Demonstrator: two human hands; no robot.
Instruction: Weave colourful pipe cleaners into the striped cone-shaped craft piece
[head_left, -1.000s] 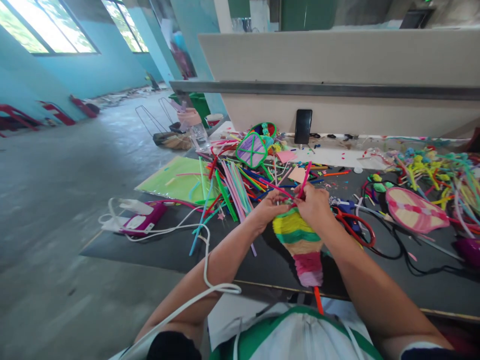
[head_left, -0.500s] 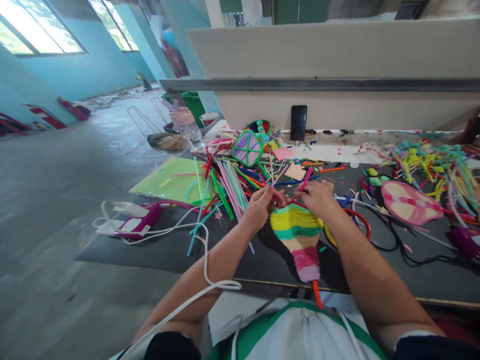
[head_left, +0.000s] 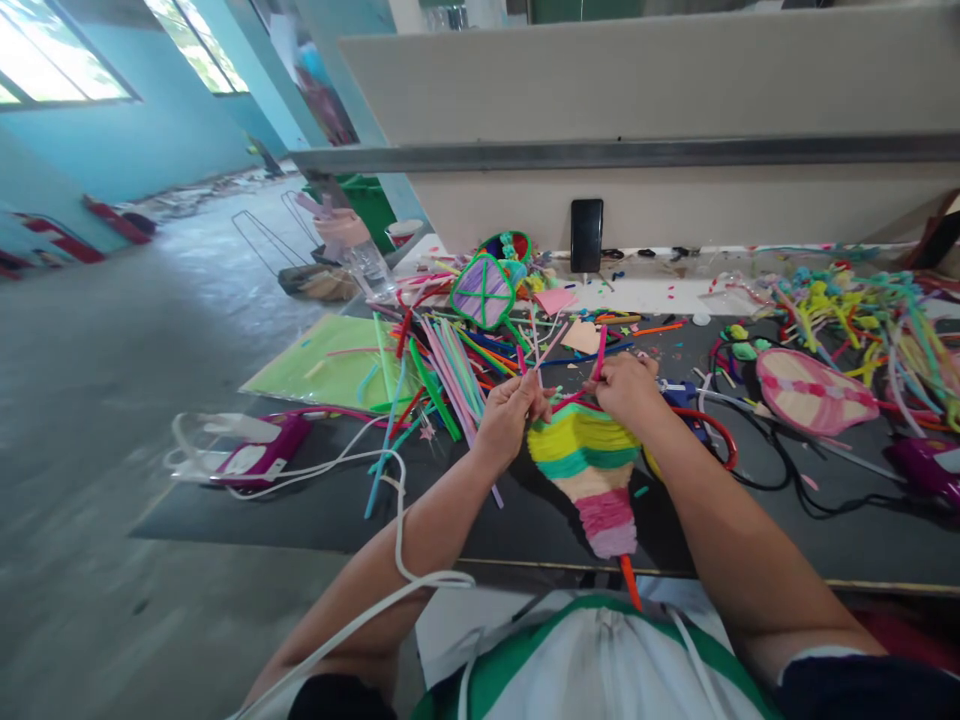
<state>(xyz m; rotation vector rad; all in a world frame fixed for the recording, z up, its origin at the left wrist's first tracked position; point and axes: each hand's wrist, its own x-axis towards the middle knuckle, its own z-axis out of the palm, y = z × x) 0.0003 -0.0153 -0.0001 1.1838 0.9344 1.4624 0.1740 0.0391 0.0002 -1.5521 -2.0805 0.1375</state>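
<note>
A striped piece (head_left: 589,462) of yellow, green, beige and pink bands hangs over the table's front part, its orange stick (head_left: 630,582) pointing toward my body. At its upper left edge, my left hand (head_left: 511,412) is closed, fingertips pinched on a pink pipe cleaner. My right hand (head_left: 626,388) is closed at the upper right edge, gripping the same craft piece, with a pink pipe cleaner end (head_left: 601,352) standing up beside its fingers. The fingertips partly hide the piece's top edge.
Loose pipe cleaners (head_left: 448,372) lie left of my hands, near a green sheet (head_left: 322,362) and a purple device (head_left: 266,450) with white cable. A phone (head_left: 586,235) leans behind. A pink oval piece (head_left: 816,392) and black cables lie right; a bottle (head_left: 358,250) stands back left.
The view has shifted slightly, so the table's things appear further left and up. My left fingers have moved a little apart from the right hand, and a pink end now stands up beside them.
</note>
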